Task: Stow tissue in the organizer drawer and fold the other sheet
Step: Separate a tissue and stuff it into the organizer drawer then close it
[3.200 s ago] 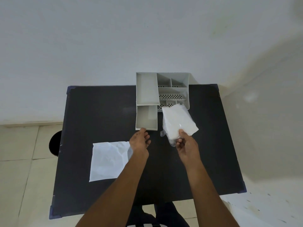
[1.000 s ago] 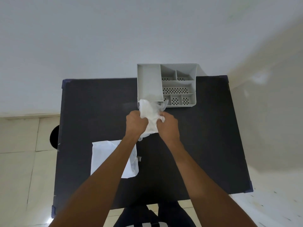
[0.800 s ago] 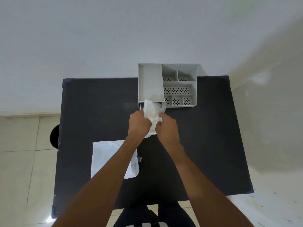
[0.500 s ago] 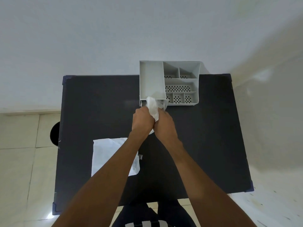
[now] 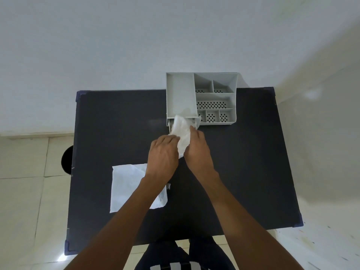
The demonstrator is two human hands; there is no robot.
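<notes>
While the tissue [image 5: 182, 133] was spread wide in my right hand a few seconds ago, it is now bunched into a narrow crumpled wad, and its far end sits at the mouth of the open drawer [image 5: 169, 121] under the left side of the grey organizer [image 5: 214, 98]. Over the last second the wad has grown tighter and my hands have closed in toward each other, so I judge the stowing step to be well under way but not finished: much of the tissue is outside the drawer, between my hands.

My left hand [image 5: 162, 154] lies palm down on the near left of the wad, fingers curled and clenched on its side. My right hand [image 5: 197, 151] mirrors it on the right, with the fingertips [image 5: 192, 129] pressing the tissue toward the drawer opening. So each grip is grasping the tissue, with the two hands almost touching across it. Both forearms reach forward from the near edge of the desk [image 5: 116, 117] and converge toward the organizer.

My left forearm crosses above the other sheet [image 5: 126, 184], which lies flat and unfolded on the desk at the near left, partly hidden by that arm. Folding it has not yet begun.
</notes>
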